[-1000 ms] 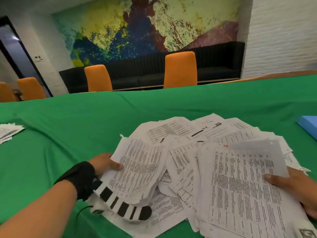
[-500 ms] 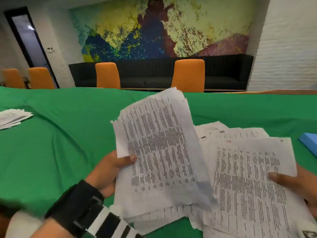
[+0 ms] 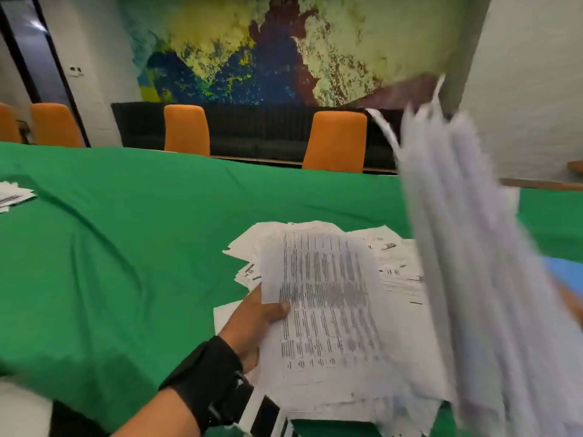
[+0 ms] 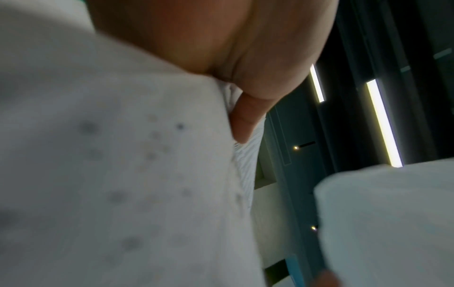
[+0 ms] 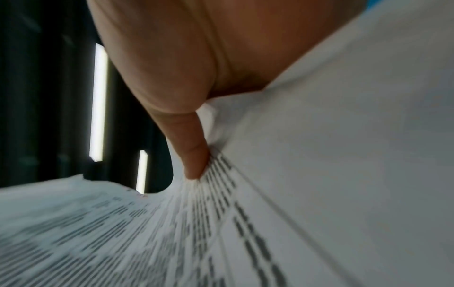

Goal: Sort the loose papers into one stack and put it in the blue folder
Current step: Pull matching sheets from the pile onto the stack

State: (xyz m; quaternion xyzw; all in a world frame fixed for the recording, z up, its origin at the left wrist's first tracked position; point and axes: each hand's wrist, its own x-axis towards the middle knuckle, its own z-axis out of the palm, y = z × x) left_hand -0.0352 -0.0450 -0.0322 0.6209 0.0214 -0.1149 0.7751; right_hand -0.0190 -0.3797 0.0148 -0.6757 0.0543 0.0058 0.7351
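Observation:
My left hand (image 3: 262,313) grips a sheaf of printed papers (image 3: 328,310) by its left edge, thumb on top, low over the green table. In the left wrist view the thumb (image 4: 245,120) presses on that sheaf (image 4: 123,155). A second bundle of papers (image 3: 467,234) is raised upright and blurred at the right. My right hand (image 5: 196,155) holds it, thumb pressed on the printed sheets (image 5: 172,233); the head view shows only a sliver of that hand (image 3: 571,307). More loose papers (image 3: 394,266) lie on the table between them. A corner of the blue folder (image 3: 568,272) shows behind the raised bundle.
The table wears a green cloth (image 3: 126,247). A small separate pile of papers (image 3: 12,195) lies at the far left edge. Orange chairs (image 3: 336,140) stand along the far side, a black sofa and a painted wall behind.
My right hand has swung its bundle up off the table to nearly upright. My left hand's sheaf, raised half a second ago, has come back down flatter over the pile.

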